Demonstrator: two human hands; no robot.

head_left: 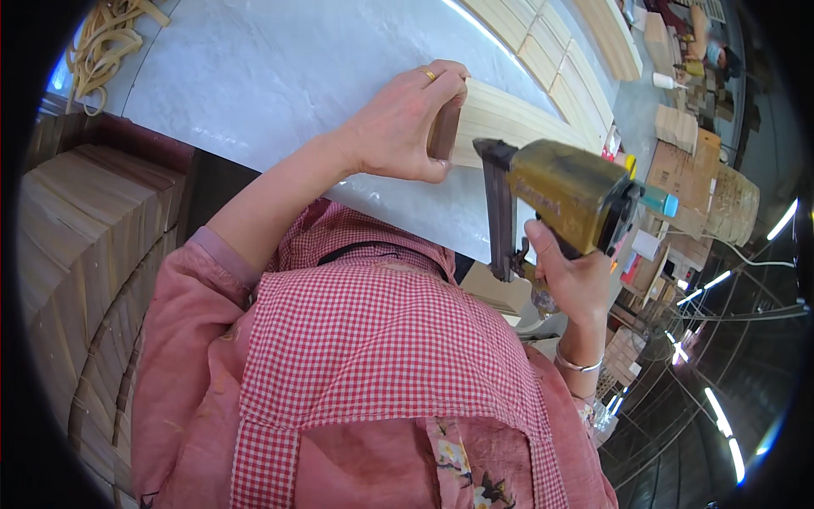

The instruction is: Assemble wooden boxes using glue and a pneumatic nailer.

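Note:
My left hand point(405, 123) clasps the end of a pale wooden piece point(509, 123) on the table, fingers at its far edge and thumb at its near edge. A darker brown wooden strip point(443, 131) lies across that end, inside the grip. In my right hand point(577, 280) is a gold-and-black nail gun point(568, 182), its handle wrapped by the fingers and its dark nose turned toward the wood. The nose appears apart from the strip, though the depth between them is hard to judge.
The grey marbled table point(280, 76) spreads under the work. Pale boards point(551, 51) lie in rows along its far right. Tan bands point(106, 51) hang at the upper left, above stacked wooden slats point(93, 229). Cardboard boxes point(678, 174) and a person point(716, 55) are at the far right.

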